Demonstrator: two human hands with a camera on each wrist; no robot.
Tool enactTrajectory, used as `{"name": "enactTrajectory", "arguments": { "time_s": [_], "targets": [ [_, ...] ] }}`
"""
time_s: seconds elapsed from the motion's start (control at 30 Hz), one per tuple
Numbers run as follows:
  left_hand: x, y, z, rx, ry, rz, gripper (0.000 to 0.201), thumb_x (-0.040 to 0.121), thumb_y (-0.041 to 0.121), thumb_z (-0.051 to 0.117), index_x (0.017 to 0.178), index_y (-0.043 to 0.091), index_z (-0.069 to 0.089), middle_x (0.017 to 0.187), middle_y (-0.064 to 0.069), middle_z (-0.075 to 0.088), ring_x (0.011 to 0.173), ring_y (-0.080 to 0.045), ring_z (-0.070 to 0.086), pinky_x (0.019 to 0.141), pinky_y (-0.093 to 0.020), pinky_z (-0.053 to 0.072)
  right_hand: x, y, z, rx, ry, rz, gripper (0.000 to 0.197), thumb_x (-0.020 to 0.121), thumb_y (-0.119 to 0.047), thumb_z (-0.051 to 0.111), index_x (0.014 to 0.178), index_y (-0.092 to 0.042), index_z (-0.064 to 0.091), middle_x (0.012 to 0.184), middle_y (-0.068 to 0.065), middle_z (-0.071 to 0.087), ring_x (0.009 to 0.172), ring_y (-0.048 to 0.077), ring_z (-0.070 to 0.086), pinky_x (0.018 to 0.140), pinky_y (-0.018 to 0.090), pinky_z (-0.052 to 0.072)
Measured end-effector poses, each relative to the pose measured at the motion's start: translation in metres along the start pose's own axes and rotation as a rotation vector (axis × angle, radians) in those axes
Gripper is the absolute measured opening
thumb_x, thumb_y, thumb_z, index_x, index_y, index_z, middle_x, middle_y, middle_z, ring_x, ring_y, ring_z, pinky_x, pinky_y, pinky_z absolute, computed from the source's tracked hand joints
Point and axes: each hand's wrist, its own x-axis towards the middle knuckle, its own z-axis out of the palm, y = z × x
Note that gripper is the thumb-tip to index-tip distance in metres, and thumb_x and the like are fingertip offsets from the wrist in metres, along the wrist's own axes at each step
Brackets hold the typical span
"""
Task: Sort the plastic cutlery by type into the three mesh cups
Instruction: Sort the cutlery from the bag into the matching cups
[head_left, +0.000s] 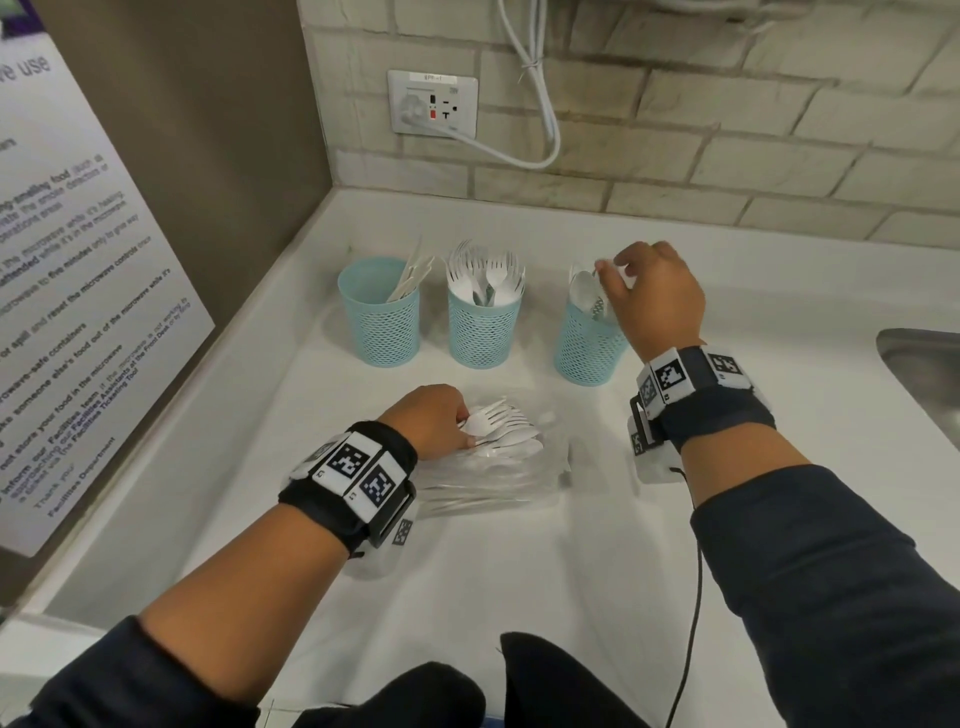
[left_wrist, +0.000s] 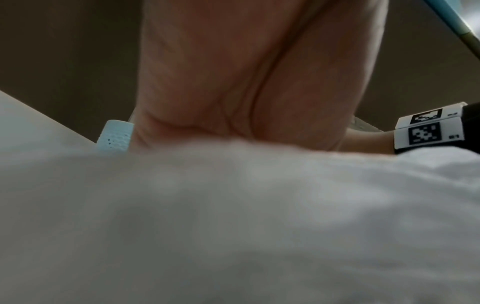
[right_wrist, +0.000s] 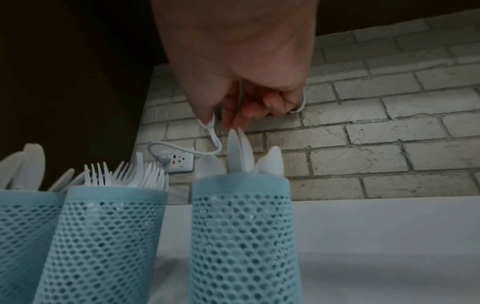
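Note:
Three light-blue mesh cups stand in a row on the white counter: the left cup (head_left: 379, 312) holds knives, the middle cup (head_left: 484, 322) forks, the right cup (head_left: 589, 343) spoons. My right hand (head_left: 649, 296) hovers over the right cup (right_wrist: 241, 236), its fingertips (right_wrist: 236, 120) just at the tops of two upright spoons (right_wrist: 240, 150). Whether they still pinch the spoons is unclear. My left hand (head_left: 441, 421) rests on a pile of white forks and spoons (head_left: 504, 431) lying on a clear plastic bag. Its fingers pinch a spoon (head_left: 475, 426) from the pile. The left wrist view shows only my palm (left_wrist: 233, 82) and the blurred bag.
A brick wall with a socket (head_left: 432, 102) and a white cable runs behind the cups. A notice board (head_left: 78, 286) covers the left wall. A steel sink (head_left: 924, 374) lies at the right edge. A black cable (head_left: 691, 623) hangs from my right wrist.

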Motion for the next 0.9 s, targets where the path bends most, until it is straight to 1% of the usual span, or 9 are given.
{"name": "enactTrajectory", "arguments": {
  "time_s": [0.07,0.13,0.27,0.33,0.4,0.5,0.57,0.7,0.9],
  "targets": [
    [0.002,-0.001,0.000,-0.007,0.023,-0.002,0.023,0.091,0.023,0.053,0.097,0.001,0.054,0.112,-0.015,0.060,0.099,-0.028,0.054,0.077,-0.027,0.036,-0.001,-0.011,-0.005,0.106,0.041,-0.053,0.032,0.091,-0.038,0.053,0.094,-0.010,0.067,0.087,0.006,0.065,0.077,0.021,0.058,0.063,0.024,0.036],
    [0.002,-0.002,0.001,-0.017,0.032,-0.009,0.020,0.091,0.020,0.051,0.099,0.001,0.055,0.110,-0.015,0.059,0.101,-0.030,0.054,0.074,-0.026,0.034,-0.001,-0.026,-0.009,0.229,-0.091,-0.115,0.028,0.090,-0.036,0.057,0.085,-0.010,0.068,0.072,0.004,0.064,0.067,0.017,0.057,0.061,0.026,0.041],
    [0.003,-0.004,0.001,-0.015,0.025,0.021,0.022,0.089,0.018,0.054,0.105,0.003,0.054,0.112,-0.013,0.058,0.103,-0.028,0.054,0.076,-0.026,0.035,-0.004,-0.053,-0.017,0.322,-0.725,-0.102,0.026,0.084,-0.035,0.067,0.085,-0.009,0.069,0.071,-0.002,0.067,0.058,0.003,0.057,0.059,0.018,0.045],
    [0.004,-0.005,0.001,-0.022,0.022,0.025,0.023,0.089,0.019,0.055,0.106,0.004,0.053,0.112,-0.011,0.057,0.103,-0.027,0.053,0.076,-0.026,0.035,-0.009,-0.062,-0.017,0.137,-1.023,-0.102,0.028,0.083,-0.038,0.066,0.097,-0.013,0.068,0.084,-0.003,0.068,0.072,0.007,0.062,0.065,0.021,0.049],
    [0.006,-0.007,0.002,-0.025,0.014,0.025,0.022,0.089,0.023,0.055,0.103,0.005,0.053,0.110,-0.010,0.057,0.101,-0.027,0.054,0.074,-0.025,0.034,-0.015,-0.068,-0.014,-0.057,-1.183,-0.086,0.035,0.085,-0.037,0.065,0.110,-0.013,0.064,0.092,-0.001,0.068,0.087,0.013,0.065,0.075,0.024,0.052],
    [0.008,-0.008,0.005,-0.023,-0.001,0.029,0.022,0.089,0.029,0.055,0.093,0.007,0.052,0.111,-0.011,0.059,0.094,-0.026,0.053,0.074,-0.025,0.035,-0.025,-0.070,-0.006,-0.192,-1.231,-0.056,0.044,0.087,-0.034,0.063,0.119,-0.004,0.060,0.112,0.011,0.066,0.104,0.023,0.063,0.085,0.030,0.049],
    [0.008,-0.008,0.006,-0.015,0.011,0.016,0.032,0.089,0.031,0.055,0.104,0.003,0.054,0.115,-0.012,0.057,0.103,-0.027,0.052,0.078,-0.026,0.034,-0.030,-0.070,-0.002,-0.167,-1.235,-0.030,0.041,0.086,-0.028,0.065,0.120,-0.006,0.059,0.115,0.010,0.064,0.097,0.021,0.061,0.084,0.030,0.050],
    [0.008,-0.006,0.007,0.020,0.049,0.021,0.039,0.090,0.030,0.056,0.115,0.001,0.050,0.124,-0.013,0.053,0.114,-0.027,0.049,0.083,-0.026,0.034,-0.035,-0.069,0.003,-0.183,-1.173,-0.045,0.036,0.082,-0.013,0.066,0.118,-0.015,0.061,0.086,-0.006,0.057,0.067,0.008,0.053,0.076,0.027,0.049],
    [0.008,-0.003,0.008,0.005,0.066,0.031,0.034,0.089,0.032,0.058,0.106,0.002,0.054,0.115,-0.013,0.058,0.106,-0.028,0.053,0.077,-0.026,0.034,-0.033,-0.071,0.003,-0.145,-1.172,-0.029,0.033,0.087,-0.010,0.059,0.119,-0.017,0.060,0.076,-0.011,0.051,0.072,0.009,0.052,0.070,0.020,0.048]
  ]
}}
